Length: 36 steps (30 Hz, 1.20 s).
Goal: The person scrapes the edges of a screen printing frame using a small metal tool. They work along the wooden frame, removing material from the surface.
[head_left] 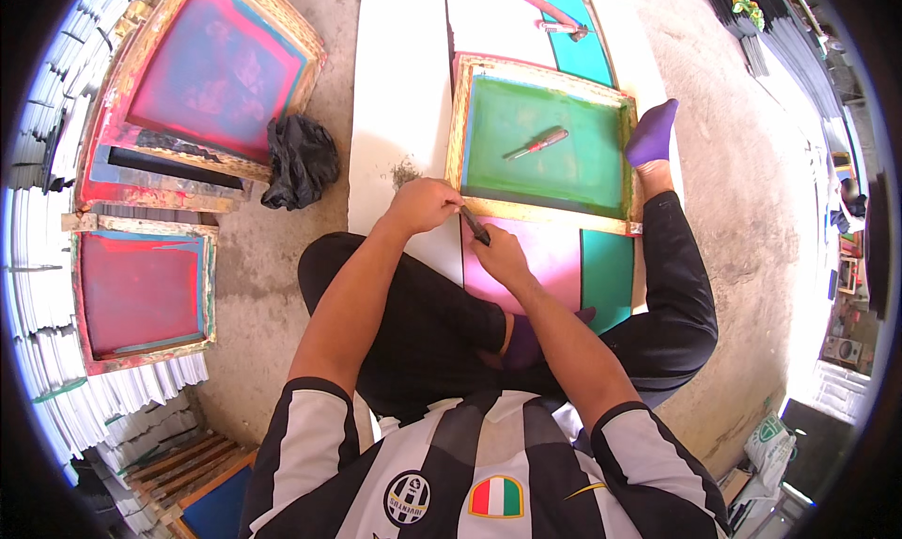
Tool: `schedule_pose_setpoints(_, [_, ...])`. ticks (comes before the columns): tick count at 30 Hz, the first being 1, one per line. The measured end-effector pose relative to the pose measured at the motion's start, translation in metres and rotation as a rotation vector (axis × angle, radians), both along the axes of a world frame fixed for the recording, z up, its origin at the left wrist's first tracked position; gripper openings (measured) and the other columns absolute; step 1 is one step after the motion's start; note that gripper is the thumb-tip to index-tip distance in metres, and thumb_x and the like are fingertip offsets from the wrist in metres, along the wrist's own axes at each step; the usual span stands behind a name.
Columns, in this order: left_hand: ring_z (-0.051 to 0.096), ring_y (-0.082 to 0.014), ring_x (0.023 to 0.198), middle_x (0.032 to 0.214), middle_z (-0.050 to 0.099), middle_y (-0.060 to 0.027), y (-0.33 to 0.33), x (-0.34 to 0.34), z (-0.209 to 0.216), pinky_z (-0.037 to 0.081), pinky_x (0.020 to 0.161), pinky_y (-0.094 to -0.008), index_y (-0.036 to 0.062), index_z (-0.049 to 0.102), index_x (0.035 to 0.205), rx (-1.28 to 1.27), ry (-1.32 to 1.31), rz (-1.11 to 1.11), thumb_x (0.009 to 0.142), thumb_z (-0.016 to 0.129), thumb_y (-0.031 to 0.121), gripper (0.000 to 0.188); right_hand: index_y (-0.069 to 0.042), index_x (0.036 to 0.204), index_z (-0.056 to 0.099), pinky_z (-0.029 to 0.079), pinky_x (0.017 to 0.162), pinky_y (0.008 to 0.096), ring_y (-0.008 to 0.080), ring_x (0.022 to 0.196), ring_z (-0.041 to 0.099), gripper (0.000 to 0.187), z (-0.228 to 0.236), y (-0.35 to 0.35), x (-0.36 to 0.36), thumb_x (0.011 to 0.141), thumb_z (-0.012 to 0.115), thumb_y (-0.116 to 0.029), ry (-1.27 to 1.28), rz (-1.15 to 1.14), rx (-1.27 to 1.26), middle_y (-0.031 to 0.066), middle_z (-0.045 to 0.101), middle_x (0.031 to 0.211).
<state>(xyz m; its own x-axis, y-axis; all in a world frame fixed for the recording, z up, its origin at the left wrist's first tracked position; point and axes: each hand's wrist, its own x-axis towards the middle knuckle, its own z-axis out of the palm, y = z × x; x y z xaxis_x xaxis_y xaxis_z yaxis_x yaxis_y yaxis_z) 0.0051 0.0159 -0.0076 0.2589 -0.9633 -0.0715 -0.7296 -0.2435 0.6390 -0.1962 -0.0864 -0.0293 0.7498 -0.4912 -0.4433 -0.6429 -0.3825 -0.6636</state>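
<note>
A wooden screen-printing frame point(543, 216) with green mesh point(507, 107) lies flat in front of me, its near left corner by my hands. My right hand point(503, 257) is closed around a slim dark-handled tool point(474, 226) whose tip points at that corner; its exact kind is hard to make out. Beside the tip, my left hand point(425, 205) is closed, thumb and fingers pinched together at the corner. What it pinches is too small to tell. On the mesh rests a screwdriver point(537, 145) with a reddish handle.
Underneath is a white board point(399, 88) with pink and green panels. A hammer point(554, 11) and a small metal tool point(556, 28) lie at its far end. To the left are more screen frames point(146, 356) and a black plastic bag point(303, 158). My purple-socked foot point(651, 135) is right of the frame.
</note>
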Motion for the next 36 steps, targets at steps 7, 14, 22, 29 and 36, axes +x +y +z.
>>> schedule_pose_setpoints(7, [0.071,-0.0313,0.088,0.091,0.075,-0.0071,0.002,0.005,-0.006,0.056,0.079,-0.0435,0.0128,0.079,0.094,-0.036,-0.042,0.022,0.087,0.071,0.022,0.014,-0.002,0.112,0.064,0.054,0.069,0.0378,0.0242,0.078,0.07,0.035,0.011,0.003,0.008,0.1,0.062,-0.035,0.03,-0.117,0.471,0.0122,0.069,0.083])
schedule_pose_setpoints(14, [0.073,-0.0332,0.09,0.095,0.077,-0.0109,0.004,0.029,-0.024,0.058,0.079,-0.0469,0.0123,0.08,0.093,0.361,-0.204,0.477,0.083,0.076,0.033,0.023,0.0,0.128,0.052,0.053,0.067,0.0394,0.0233,0.092,0.066,0.039,0.006,0.029,0.004,0.103,0.058,-0.03,-0.035,-0.46,0.856,0.0136,0.062,0.105])
schedule_pose_setpoints(22, [0.074,-0.0329,0.092,0.096,0.077,-0.0139,0.009,0.036,-0.018,0.058,0.08,-0.0454,0.0125,0.081,0.097,0.467,-0.061,0.513,0.084,0.077,0.043,0.033,-0.003,0.131,0.052,0.05,0.068,0.0427,0.0236,0.091,0.064,0.038,-0.005,0.037,0.016,0.103,0.058,-0.029,0.074,-0.646,0.893,0.0126,0.062,0.11])
schedule_pose_setpoints(29, [0.074,-0.0326,0.091,0.094,0.077,-0.0139,0.008,0.037,-0.022,0.058,0.079,-0.0455,0.0114,0.081,0.096,0.435,-0.028,0.523,0.084,0.076,0.045,0.036,-0.003,0.116,0.056,0.048,0.067,0.0432,0.0195,0.078,0.06,0.026,-0.004,0.042,0.013,0.101,0.061,-0.025,0.008,-0.646,0.866,0.0076,0.061,0.091])
schedule_pose_setpoints(36, [0.075,-0.0326,0.091,0.093,0.077,-0.0141,0.004,0.034,-0.019,0.059,0.079,-0.0455,0.0114,0.081,0.095,0.412,-0.022,0.504,0.084,0.075,0.044,0.035,0.0,0.113,0.055,0.046,0.065,0.0426,0.0193,0.075,0.057,0.027,0.001,0.04,0.024,0.098,0.06,-0.021,0.102,-0.568,0.71,0.0065,0.058,0.087])
